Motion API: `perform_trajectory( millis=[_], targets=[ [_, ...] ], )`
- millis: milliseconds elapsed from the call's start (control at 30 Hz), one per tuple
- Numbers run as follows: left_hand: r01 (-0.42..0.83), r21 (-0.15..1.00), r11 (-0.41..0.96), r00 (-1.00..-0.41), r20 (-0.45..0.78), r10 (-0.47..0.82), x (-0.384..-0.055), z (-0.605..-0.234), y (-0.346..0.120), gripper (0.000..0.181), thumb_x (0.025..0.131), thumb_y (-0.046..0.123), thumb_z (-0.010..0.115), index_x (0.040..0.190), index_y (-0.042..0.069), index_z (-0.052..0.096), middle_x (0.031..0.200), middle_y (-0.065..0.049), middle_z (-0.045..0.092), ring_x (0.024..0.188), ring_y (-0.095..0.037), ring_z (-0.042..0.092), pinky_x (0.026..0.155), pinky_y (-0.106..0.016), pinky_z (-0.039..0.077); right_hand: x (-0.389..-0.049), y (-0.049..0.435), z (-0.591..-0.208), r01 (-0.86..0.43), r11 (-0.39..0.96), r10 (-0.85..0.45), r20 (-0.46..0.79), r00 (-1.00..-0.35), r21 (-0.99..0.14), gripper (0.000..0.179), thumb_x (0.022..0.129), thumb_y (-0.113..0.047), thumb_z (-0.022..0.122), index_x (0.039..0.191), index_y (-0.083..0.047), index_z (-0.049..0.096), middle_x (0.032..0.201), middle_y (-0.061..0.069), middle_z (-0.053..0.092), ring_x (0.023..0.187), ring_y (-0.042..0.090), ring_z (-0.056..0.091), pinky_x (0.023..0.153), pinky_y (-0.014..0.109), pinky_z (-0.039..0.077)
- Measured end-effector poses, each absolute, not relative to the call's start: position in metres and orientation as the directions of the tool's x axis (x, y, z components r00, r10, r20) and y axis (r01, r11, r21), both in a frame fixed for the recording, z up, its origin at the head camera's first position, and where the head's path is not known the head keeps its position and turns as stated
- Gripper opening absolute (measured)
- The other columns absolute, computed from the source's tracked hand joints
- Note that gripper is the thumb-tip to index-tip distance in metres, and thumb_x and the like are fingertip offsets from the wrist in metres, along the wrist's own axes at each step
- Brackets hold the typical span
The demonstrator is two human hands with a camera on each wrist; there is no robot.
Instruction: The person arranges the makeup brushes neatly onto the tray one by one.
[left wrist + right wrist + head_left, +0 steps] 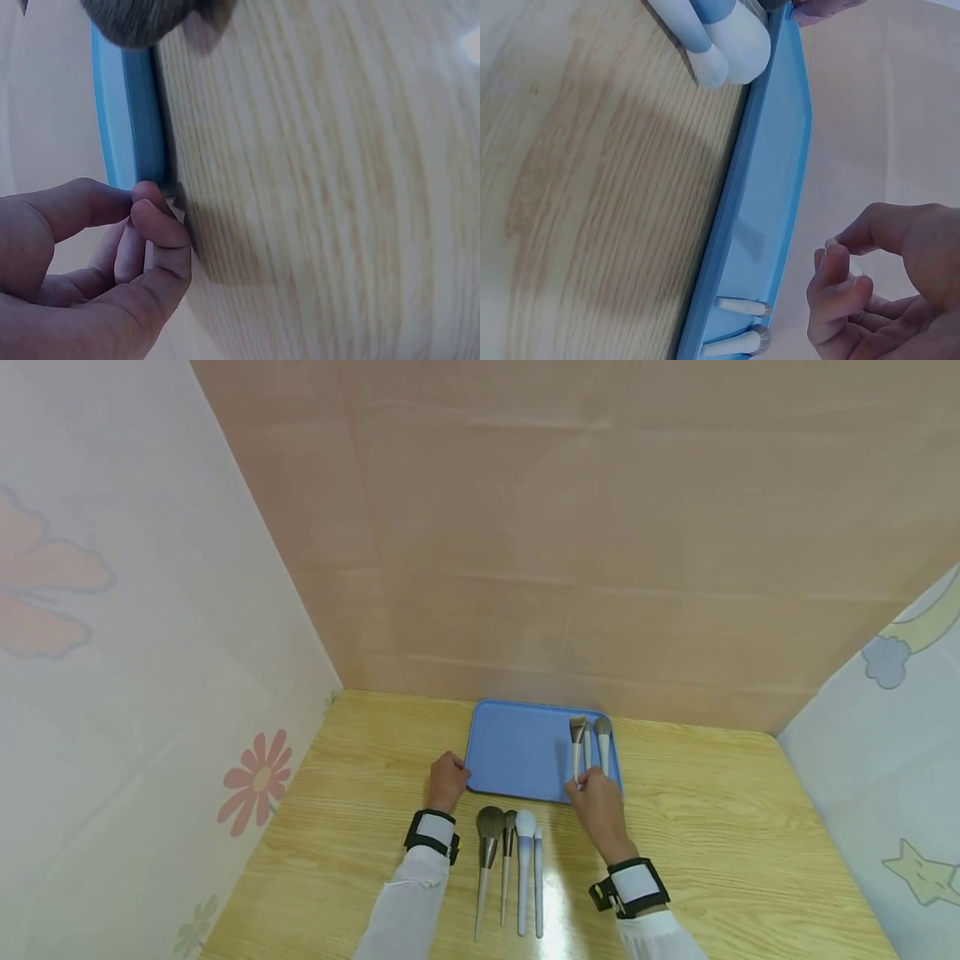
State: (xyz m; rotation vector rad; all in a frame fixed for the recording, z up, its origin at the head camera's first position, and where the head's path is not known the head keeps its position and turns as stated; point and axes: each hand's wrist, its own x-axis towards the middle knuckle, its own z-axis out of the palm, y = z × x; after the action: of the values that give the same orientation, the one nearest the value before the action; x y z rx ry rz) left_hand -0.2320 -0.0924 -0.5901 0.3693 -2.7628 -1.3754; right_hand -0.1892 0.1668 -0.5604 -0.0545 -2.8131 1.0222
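Observation:
A blue tray (517, 747) lies at the back of the wooden table. My left hand (447, 781) pinches its near left corner between thumb and fingers, as the left wrist view shows at the tray's rim (139, 120). Over the tray's right side, my right hand (602, 814) pinches a flat-headed makeup brush (577, 731) by its pale handle, bristles pointing away from me. Beside it, two makeup brushes lie in the tray: a small one (742, 306) and a fuller one (733, 344). In the right wrist view the held brush is mostly hidden by the fingers of the right hand (877, 292).
In front of the tray, several makeup brushes lie side by side: a large dark-bristled brush (490, 827), a slim dark one (509, 827), a white-tipped one (525, 852) and a slim pale one (538, 877). A brown backdrop (525, 568) rises behind the table (720, 827).

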Motion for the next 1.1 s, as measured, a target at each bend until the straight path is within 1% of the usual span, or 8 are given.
perform_trajectory(
  millis=[100, 267, 467, 733, 933, 1100],
  targets=[
    [-0.196, 0.789, 0.582, -0.971, -0.075, -0.225, -0.232, -0.590, -0.092, 0.006, 0.084, -0.004, 0.068, 0.089, -0.006, 0.066, 0.087, -0.019, 0.068, 0.080, -0.030, 0.065, 0.068, -0.039, 0.054, -0.193, 0.167, -0.561, -0.024, 0.769, 0.080, 0.134, -0.988, -0.638, 0.015, 0.086, -0.008, 0.066, 0.090, 0.006, 0.061, 0.071, 0.017, 0.066, 0.051, 0.016, 0.056, 0.044, 0.026, 0.041],
    [-0.200, 0.788, 0.583, -0.971, -0.079, -0.227, -0.232, -0.589, -0.092, 0.006, 0.085, -0.004, 0.068, 0.089, -0.005, 0.065, 0.088, -0.019, 0.068, 0.079, -0.029, 0.064, 0.068, -0.039, 0.054, -0.198, 0.167, -0.561, -0.034, 0.780, 0.075, 0.147, -0.986, -0.625, 0.015, 0.085, -0.008, 0.068, 0.088, 0.005, 0.060, 0.071, 0.018, 0.067, 0.053, 0.018, 0.057, 0.046, 0.029, 0.043],
    [-0.208, 0.782, 0.588, -0.970, -0.089, -0.225, -0.231, -0.592, -0.091, 0.007, 0.086, -0.002, 0.068, 0.092, -0.004, 0.065, 0.091, -0.018, 0.068, 0.082, -0.029, 0.065, 0.070, -0.040, 0.054, -0.204, 0.169, -0.564, -0.029, 0.777, 0.071, 0.134, -0.988, -0.629, 0.016, 0.086, -0.009, 0.068, 0.087, 0.006, 0.061, 0.072, 0.018, 0.067, 0.054, 0.018, 0.058, 0.047, 0.028, 0.044],
    [-0.202, 0.784, 0.587, -0.969, -0.071, -0.238, -0.232, -0.594, -0.090, 0.006, 0.085, -0.003, 0.068, 0.089, -0.004, 0.065, 0.087, -0.017, 0.067, 0.079, -0.028, 0.063, 0.069, -0.040, 0.053, -0.214, 0.172, -0.565, -0.009, 0.786, 0.084, 0.121, -0.989, -0.619, 0.016, 0.085, -0.010, 0.067, 0.085, 0.006, 0.063, 0.069, 0.018, 0.066, 0.054, 0.020, 0.058, 0.046, 0.031, 0.045],
    [-0.191, 0.783, 0.593, -0.970, -0.057, -0.237, -0.232, -0.595, -0.089, 0.006, 0.084, -0.003, 0.068, 0.087, -0.004, 0.064, 0.085, -0.017, 0.066, 0.077, -0.028, 0.062, 0.068, -0.039, 0.053, -0.218, 0.173, -0.564, -0.010, 0.803, 0.093, 0.142, -0.986, -0.595, 0.017, 0.083, -0.012, 0.068, 0.082, 0.004, 0.064, 0.068, 0.018, 0.067, 0.053, 0.022, 0.058, 0.045, 0.032, 0.043],
    [-0.195, 0.785, 0.587, -0.970, -0.064, -0.236, -0.231, -0.594, -0.088, 0.006, 0.084, -0.003, 0.068, 0.088, -0.004, 0.064, 0.086, -0.018, 0.067, 0.078, -0.028, 0.062, 0.068, -0.040, 0.053, -0.222, 0.173, -0.566, 0.006, 0.807, 0.095, 0.121, -0.988, -0.590, 0.017, 0.083, -0.013, 0.068, 0.082, 0.004, 0.064, 0.069, 0.019, 0.067, 0.053, 0.022, 0.058, 0.044, 0.032, 0.042]
  ],
)
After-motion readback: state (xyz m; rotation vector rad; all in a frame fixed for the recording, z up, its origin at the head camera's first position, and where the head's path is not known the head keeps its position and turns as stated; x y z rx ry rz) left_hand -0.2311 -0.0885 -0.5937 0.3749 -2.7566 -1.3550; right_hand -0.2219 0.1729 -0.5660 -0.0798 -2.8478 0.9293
